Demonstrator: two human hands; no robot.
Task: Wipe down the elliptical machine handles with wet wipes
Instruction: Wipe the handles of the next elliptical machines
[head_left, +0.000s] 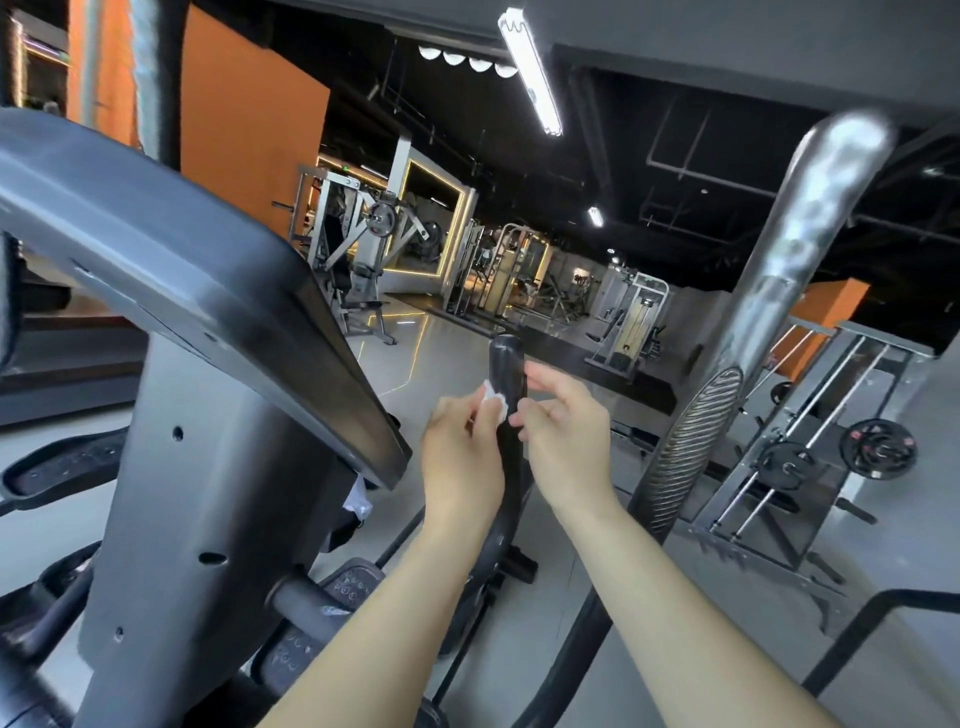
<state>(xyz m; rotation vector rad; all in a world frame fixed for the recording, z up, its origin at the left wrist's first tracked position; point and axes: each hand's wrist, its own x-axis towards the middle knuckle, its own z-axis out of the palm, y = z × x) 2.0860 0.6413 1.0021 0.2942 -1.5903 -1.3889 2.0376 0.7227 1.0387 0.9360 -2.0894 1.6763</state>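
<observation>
A black elliptical handle (508, 364) rises upright in the middle of the view, its rounded tip just above my hands. My left hand (460, 457) pinches a small crumpled white wet wipe (494, 401) and holds it against the left side of the handle. My right hand (563, 436) is on the right side of the same handle, fingers curled toward it at the wipe's height. The lower part of the handle is hidden behind my hands and wrists. A second, silver handle (789, 249) with a ribbed grip stands to the right, untouched.
The elliptical's grey console and column (208, 364) fill the left. Foot pedals (332, 587) lie below. A rack with weight plates (831, 457) stands at the right, and other gym machines (363, 234) line the shiny floor behind.
</observation>
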